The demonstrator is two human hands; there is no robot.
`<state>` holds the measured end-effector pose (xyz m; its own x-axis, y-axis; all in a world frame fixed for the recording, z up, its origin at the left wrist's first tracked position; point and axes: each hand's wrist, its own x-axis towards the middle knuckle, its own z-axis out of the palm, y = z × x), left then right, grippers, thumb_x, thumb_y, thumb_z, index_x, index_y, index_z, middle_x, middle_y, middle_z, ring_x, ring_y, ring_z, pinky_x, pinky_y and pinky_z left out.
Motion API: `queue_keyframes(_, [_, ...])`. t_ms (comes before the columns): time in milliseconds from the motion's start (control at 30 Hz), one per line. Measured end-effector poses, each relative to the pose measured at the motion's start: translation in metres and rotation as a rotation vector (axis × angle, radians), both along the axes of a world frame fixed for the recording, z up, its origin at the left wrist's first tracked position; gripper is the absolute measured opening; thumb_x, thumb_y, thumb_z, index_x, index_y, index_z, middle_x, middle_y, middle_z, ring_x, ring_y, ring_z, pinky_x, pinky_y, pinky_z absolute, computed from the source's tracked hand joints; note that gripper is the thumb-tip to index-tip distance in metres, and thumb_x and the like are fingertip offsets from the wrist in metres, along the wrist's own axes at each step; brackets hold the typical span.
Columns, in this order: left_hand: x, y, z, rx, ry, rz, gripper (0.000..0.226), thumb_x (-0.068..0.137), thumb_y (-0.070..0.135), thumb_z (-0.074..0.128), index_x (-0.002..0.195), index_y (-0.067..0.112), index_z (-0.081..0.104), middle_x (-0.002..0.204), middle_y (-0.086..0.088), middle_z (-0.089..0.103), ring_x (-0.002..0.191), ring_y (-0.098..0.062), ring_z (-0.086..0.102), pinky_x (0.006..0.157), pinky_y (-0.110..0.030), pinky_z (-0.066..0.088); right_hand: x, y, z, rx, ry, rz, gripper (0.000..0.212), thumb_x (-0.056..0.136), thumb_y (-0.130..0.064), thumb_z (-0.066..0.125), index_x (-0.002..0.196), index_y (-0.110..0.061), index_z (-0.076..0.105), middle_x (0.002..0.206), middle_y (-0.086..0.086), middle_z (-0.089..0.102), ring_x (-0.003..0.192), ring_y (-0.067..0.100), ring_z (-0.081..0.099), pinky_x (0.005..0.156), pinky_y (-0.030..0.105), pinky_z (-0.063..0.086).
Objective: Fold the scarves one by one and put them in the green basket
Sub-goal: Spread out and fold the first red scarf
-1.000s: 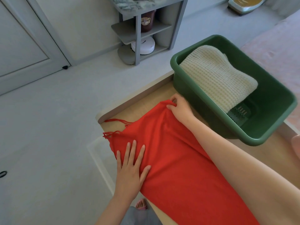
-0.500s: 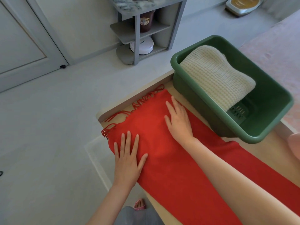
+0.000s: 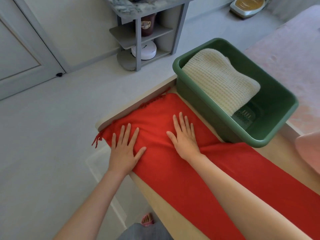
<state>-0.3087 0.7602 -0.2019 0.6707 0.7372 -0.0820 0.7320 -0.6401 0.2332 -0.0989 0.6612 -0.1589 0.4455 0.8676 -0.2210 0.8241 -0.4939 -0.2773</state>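
A long red scarf [image 3: 216, 170] with a fringed end lies flat along the wooden table [image 3: 161, 203], its fringe at the table's far corner. My left hand [image 3: 125, 149] presses flat on the scarf's near-left edge, fingers straight and spread. My right hand [image 3: 185, 135] lies flat on the scarf a little to the right, close to the basket's side. The green basket [image 3: 270, 141] stands at the table's far right and holds a folded cream knitted scarf [image 3: 220, 80].
A grey shelf unit [image 3: 138, 32] with a dark jar and a white round device stands on the floor behind the table. A door [image 3: 20, 49] is at the left. A pink cloth [image 3: 310, 153] shows at the right edge. My foot [image 3: 147, 220] is below.
My right hand let go of the pinched scarf edge and spread the cloth flat toward the basket. Both hands now press on it with straight fingers; the left hand stayed roughly in place.
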Motion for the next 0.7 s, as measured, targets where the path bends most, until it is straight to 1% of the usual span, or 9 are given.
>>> queue_keyframes(67, [-0.003, 0.005, 0.001, 0.004, -0.024, -0.019, 0.080, 0.089, 0.072, 0.008, 0.154, 0.025, 0.012, 0.161, -0.004, 0.004, 0.149, -0.021, -0.003, 0.117, -0.040, -0.012, -0.009, -0.024, 0.012, 0.125, 0.042, 0.003, 0.070, 0.094, -0.058, 0.014, 0.153, -0.024, -0.001, 0.158, -0.005, -0.016, 0.145, 0.011, -0.016, 0.117, 0.030, -0.011])
queue_keyframes(167, [-0.001, -0.008, 0.010, 0.021, -0.083, -0.016, 0.073, 0.094, 0.060, 0.022, 0.153, 0.018, 0.017, 0.161, -0.007, 0.007, 0.149, -0.021, -0.003, 0.119, -0.042, -0.011, -0.023, -0.092, 0.019, 0.179, 0.104, -0.070, 0.066, 0.096, -0.054, 0.019, 0.153, -0.024, 0.005, 0.160, -0.009, -0.011, 0.146, 0.007, -0.011, 0.118, 0.027, -0.008])
queue_keyframes(233, [0.005, -0.027, 0.017, 0.002, -0.130, -0.040, 0.066, 0.096, 0.051, 0.024, 0.152, 0.015, 0.022, 0.161, -0.008, 0.010, 0.149, -0.021, -0.001, 0.119, -0.042, -0.008, -0.033, -0.154, 0.015, 0.133, 0.100, -0.162, 0.067, 0.096, -0.057, 0.020, 0.153, -0.025, 0.003, 0.159, -0.012, -0.012, 0.146, 0.008, -0.009, 0.118, 0.028, -0.006])
queue_keyframes(300, [0.013, -0.053, 0.021, -0.023, -0.153, -0.097, 0.062, 0.098, 0.047, 0.024, 0.151, 0.015, 0.027, 0.160, -0.009, 0.015, 0.149, -0.022, 0.003, 0.119, -0.043, -0.003, -0.039, -0.218, 0.005, 0.024, 0.069, -0.292, 0.073, 0.092, -0.067, 0.015, 0.152, -0.030, -0.004, 0.158, -0.015, -0.017, 0.146, 0.010, -0.012, 0.117, 0.032, -0.006])
queue_keyframes(400, [0.029, -0.095, 0.023, -0.047, -0.140, -0.240, 0.060, 0.100, 0.047, 0.020, 0.150, 0.016, 0.030, 0.159, -0.007, 0.019, 0.148, -0.022, 0.009, 0.118, -0.045, 0.003, -0.043, -0.291, -0.010, -0.140, 0.029, -0.504, 0.079, 0.087, -0.076, 0.010, 0.152, -0.033, -0.003, 0.159, -0.012, -0.013, 0.146, 0.013, -0.012, 0.114, 0.046, 0.008])
queue_keyframes(467, [0.038, -0.113, 0.020, -0.063, -0.105, -0.252, 0.061, 0.099, 0.051, 0.020, 0.151, 0.018, 0.029, 0.159, -0.007, 0.020, 0.148, -0.023, 0.009, 0.117, -0.046, 0.003, -0.045, -0.313, -0.014, -0.224, 0.020, -0.610, 0.079, 0.086, -0.077, 0.008, 0.152, -0.034, 0.000, 0.160, -0.010, -0.010, 0.146, 0.014, -0.014, 0.112, 0.056, 0.020])
queue_keyframes(533, [0.041, -0.118, 0.015, -0.067, -0.054, -0.199, 0.065, 0.098, 0.055, 0.018, 0.151, 0.017, 0.027, 0.158, -0.010, 0.022, 0.147, -0.026, 0.011, 0.117, -0.048, 0.001, -0.051, -0.322, -0.016, -0.264, -0.013, -0.650, 0.079, 0.086, -0.077, 0.007, 0.152, -0.034, 0.001, 0.160, -0.008, -0.008, 0.146, 0.015, -0.014, 0.107, 0.062, 0.024])
queue_keyframes(600, [0.039, -0.114, 0.009, -0.056, -0.012, -0.174, 0.069, 0.098, 0.059, 0.013, 0.151, 0.015, 0.025, 0.158, -0.011, 0.021, 0.146, -0.027, 0.012, 0.117, -0.049, 0.001, -0.067, -0.323, -0.017, -0.266, -0.036, -0.671, 0.080, 0.085, -0.077, 0.008, 0.152, -0.032, 0.005, 0.160, -0.006, -0.003, 0.147, 0.017, -0.011, 0.105, 0.062, 0.023])
queue_keyframes(700, [0.028, -0.108, 0.004, -0.046, 0.006, -0.230, 0.070, 0.097, 0.059, 0.014, 0.152, 0.017, 0.024, 0.159, -0.008, 0.020, 0.147, -0.024, 0.010, 0.118, -0.050, 0.002, -0.105, -0.320, -0.022, -0.221, 0.014, -0.750, 0.084, 0.083, -0.080, 0.007, 0.152, -0.033, 0.008, 0.160, -0.007, 0.002, 0.148, 0.019, -0.004, 0.108, 0.056, 0.016])
